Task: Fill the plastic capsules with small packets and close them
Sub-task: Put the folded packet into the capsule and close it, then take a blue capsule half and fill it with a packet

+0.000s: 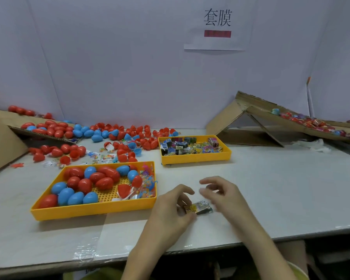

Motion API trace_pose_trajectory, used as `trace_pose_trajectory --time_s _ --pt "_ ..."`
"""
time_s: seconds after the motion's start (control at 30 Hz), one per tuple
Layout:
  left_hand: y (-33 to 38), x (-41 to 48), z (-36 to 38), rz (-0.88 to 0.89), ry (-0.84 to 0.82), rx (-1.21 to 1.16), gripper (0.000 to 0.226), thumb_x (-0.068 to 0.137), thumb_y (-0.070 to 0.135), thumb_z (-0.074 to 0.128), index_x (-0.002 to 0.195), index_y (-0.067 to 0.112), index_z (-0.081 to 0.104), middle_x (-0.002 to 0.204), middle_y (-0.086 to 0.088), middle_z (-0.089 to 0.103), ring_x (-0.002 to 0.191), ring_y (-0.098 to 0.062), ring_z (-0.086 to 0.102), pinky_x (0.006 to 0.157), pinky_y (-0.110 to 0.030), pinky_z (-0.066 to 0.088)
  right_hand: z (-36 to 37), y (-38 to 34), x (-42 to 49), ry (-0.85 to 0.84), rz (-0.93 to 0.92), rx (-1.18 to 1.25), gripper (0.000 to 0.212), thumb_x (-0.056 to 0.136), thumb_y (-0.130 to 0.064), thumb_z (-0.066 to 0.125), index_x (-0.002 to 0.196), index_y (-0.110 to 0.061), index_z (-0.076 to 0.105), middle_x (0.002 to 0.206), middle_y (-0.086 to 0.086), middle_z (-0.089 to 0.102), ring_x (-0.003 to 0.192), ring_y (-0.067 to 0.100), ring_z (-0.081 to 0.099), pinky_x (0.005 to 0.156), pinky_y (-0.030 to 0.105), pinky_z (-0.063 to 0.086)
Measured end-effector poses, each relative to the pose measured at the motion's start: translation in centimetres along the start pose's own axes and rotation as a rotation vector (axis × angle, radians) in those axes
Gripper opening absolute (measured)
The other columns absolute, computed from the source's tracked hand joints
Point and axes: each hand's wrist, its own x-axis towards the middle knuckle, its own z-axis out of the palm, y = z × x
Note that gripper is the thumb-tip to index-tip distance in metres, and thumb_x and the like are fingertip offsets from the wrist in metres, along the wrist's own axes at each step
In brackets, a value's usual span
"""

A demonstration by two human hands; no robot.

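Closed capsules (104, 183) fill tray (93, 211); small packet (200, 207) held.

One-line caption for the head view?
Left hand pinches a small packet, right hand beside it, near a yellow tray of capsules.

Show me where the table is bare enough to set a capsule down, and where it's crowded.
Widest bare patch: the table right of the right hand, between the packet tray, the cardboard ramp and the front edge. A narrower strip runs between the capsule tray and the front edge. Crowded: loose capsules scattered behind the capsule tray.
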Motion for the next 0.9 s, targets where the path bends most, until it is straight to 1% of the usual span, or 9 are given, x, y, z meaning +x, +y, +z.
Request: trace_pose_trajectory --time_s 0.1,0.2,0.27,0.37,0.5,0.57,0.67,0.8,0.9 --pt "-0.19 0.15 0.09 -0.005 0.014 0.012 0.040 0.075 0.009 0.075 0.103 0.034 0.063 0.084 0.009 0.067 0.077 -0.003 0.060 0.071 -0.014 0.050 1.12 0.27 -0.50 0.047 -0.067 -0.235 0.024 0.080 -0.031 0.079 0.099 -0.037 0.066 0.084 -0.006 0.062 0.062 0.007 0.050 0.063 0.022 0.042" --pt "-0.33 0.16 0.11 0.001 0.016 0.008 0.038 0.075 0.006 0.075 0.103 0.029 0.064 0.084 0.007 0.068 0.078 -0.003 0.061 0.070 -0.012 0.049 1.45 0.12 -0.79 0.037 -0.073 -0.290 0.027 0.077 -0.039 0.080 0.099 -0.041 0.063 0.078 -0.006 0.063 0.059 0.001 0.052 0.063 0.020 0.042" --pt "-0.44 0.23 0.14 -0.001 0.009 0.004 0.038 0.075 0.006 0.076 0.103 0.030 0.064 0.085 0.007 0.068 0.077 -0.002 0.060 0.069 -0.011 0.048 1.42 0.20 -0.92 0.041 -0.078 -0.296 0.030 0.075 -0.035 0.082 0.099 -0.040 0.064 0.076 -0.006 0.063 0.059 -0.001 0.054 0.062 0.019 0.043" --pt "-0.43 0.26 0.27 -0.003 0.005 0.001 0.040 0.075 0.006 0.076 0.100 0.034 0.064 0.084 0.009 0.067 0.075 -0.001 0.059 0.069 -0.011 0.048 1.10 0.31 -1.08 0.061 -0.085 -0.284 0.031 0.074 -0.023 0.083 0.096 -0.039 0.066 0.073 -0.006 0.065 0.058 0.002 0.056 0.065 0.022 0.047" --pt "-0.41 0.26 0.39 -0.003 0.009 0.008 0.038 0.076 0.008 0.076 0.102 0.034 0.064 0.085 0.009 0.067 0.078 0.000 0.061 0.070 -0.010 0.048 0.96 0.23 -1.16 0.082 -0.089 -0.270 0.032 0.074 -0.014 0.083 0.093 -0.035 0.068 0.072 -0.005 0.068 0.059 0.006 0.061 0.069 0.027 0.053" --pt "-0.34 0.22 0.44 -0.005 0.004 0.017 0.036 0.078 0.010 0.076 0.103 0.033 0.064 0.087 0.009 0.067 0.080 0.000 0.061 0.071 -0.010 0.048 0.86 0.33 -1.14 0.098 -0.100 -0.256 0.035 0.074 -0.010 0.083 0.094 -0.034 0.068 0.070 -0.005 0.069 0.060 0.006 0.063 0.068 0.024 0.052" --pt "-0.14 0.06 0.44 -0.011 -0.004 0.025 0.034 0.079 0.011 0.075 0.104 0.032 0.064 0.089 0.009 0.067 0.083 -0.004 0.063 0.073 -0.010 0.049 0.72 0.55 -1.14 0.125 -0.102 -0.229 0.041 0.074 -0.007 0.084 0.099 -0.034 0.066 0.069 -0.007 0.070 0.062 0.004 0.065 0.062 0.015 0.047" --pt "-0.03 -0.11 0.22 -0.018 0.003 0.015 0.034 0.079 0.010 0.074 0.106 0.029 0.066 0.090 0.005 0.068 0.085 -0.003 0.064 0.076 -0.011 0.051 0.81 0.72 -1.02 0.165 -0.092 -0.210 0.047 0.074 -0.007 0.085 0.107 -0.033 0.064 0.069 -0.011 0.072 0.065 -0.001 0.066 0.063 0.019 0.046" --pt "-0.05 -0.17 0.18 -0.025 0.001 0.019 0.033 0.079 0.012 0.074 0.107 0.029 0.066 0.092 0.005 0.069 0.086 -0.005 0.064 0.079 -0.016 0.054 0.87 0.87 -0.86 0.199 -0.094 -0.176 0.046 0.074 -0.007 0.085 0.107 -0.032 0.064 0.068 -0.017 0.072 0.065 -0.003 0.067 0.063 0.019 0.045"
